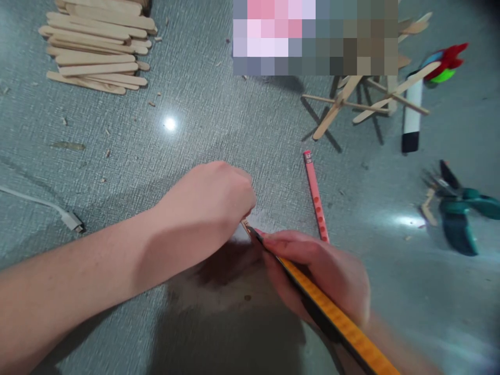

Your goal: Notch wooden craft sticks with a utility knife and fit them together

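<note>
My right hand (320, 273) is closed around a utility knife (328, 302) with a yellow-orange and black handle. The knife's dark blade meets the end of a small wooden craft stick (246, 225). That stick pokes out of my left hand (211, 203), a fist resting above the table; most of the stick is hidden inside it. Just beyond my right hand lies a pink pencil (313, 195), its lower end covered by the hand.
A pile of craft sticks (97, 47) lies at the far left. A structure of joined sticks (344, 101) stands at the back right, near a white marker (412, 112). Green-handled pliers (455, 203) lie right, a white cable (66, 216) left. Wood scraps (151, 103) dot the grey table (203, 120).
</note>
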`<action>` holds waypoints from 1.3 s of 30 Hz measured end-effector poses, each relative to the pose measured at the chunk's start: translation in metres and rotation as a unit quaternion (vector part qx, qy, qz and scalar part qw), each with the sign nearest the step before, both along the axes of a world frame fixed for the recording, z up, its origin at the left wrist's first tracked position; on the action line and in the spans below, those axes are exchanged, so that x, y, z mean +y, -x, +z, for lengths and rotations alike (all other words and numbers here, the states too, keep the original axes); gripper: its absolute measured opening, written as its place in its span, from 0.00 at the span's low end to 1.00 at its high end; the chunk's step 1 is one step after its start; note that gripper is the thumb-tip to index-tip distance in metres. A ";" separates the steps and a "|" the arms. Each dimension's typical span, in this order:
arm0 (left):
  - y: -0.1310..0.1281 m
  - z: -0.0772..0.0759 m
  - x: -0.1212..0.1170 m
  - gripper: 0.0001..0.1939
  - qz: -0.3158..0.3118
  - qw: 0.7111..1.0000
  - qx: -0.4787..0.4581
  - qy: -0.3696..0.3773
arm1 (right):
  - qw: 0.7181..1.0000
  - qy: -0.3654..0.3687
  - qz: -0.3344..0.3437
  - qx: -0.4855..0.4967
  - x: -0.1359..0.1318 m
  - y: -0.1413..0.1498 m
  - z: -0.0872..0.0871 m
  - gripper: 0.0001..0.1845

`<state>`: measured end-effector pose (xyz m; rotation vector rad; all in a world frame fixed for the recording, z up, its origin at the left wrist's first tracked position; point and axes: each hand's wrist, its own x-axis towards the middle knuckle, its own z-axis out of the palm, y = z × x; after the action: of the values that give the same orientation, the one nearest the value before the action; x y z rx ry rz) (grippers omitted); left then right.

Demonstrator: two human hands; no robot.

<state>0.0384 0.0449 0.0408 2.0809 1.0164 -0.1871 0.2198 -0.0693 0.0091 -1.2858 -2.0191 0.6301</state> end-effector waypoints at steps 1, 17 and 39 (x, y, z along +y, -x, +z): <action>0.000 0.000 0.000 0.11 -0.001 1.000 0.003 0.002 | 1.000 -0.001 -0.009 0.004 -0.001 -0.002 -0.001 0.13; 0.007 -0.008 0.000 0.10 -0.032 0.998 -0.046 -0.031 | 0.999 0.043 -0.021 0.013 0.001 -0.004 0.002 0.20; 0.000 0.004 -0.005 0.13 -0.021 0.999 0.023 -0.026 | 1.000 0.022 0.005 -0.011 0.005 0.006 0.007 0.13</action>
<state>0.0386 0.0398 0.0453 2.1550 1.0149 -0.2344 0.2142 -0.0646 0.0157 -1.3138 -2.0406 0.6717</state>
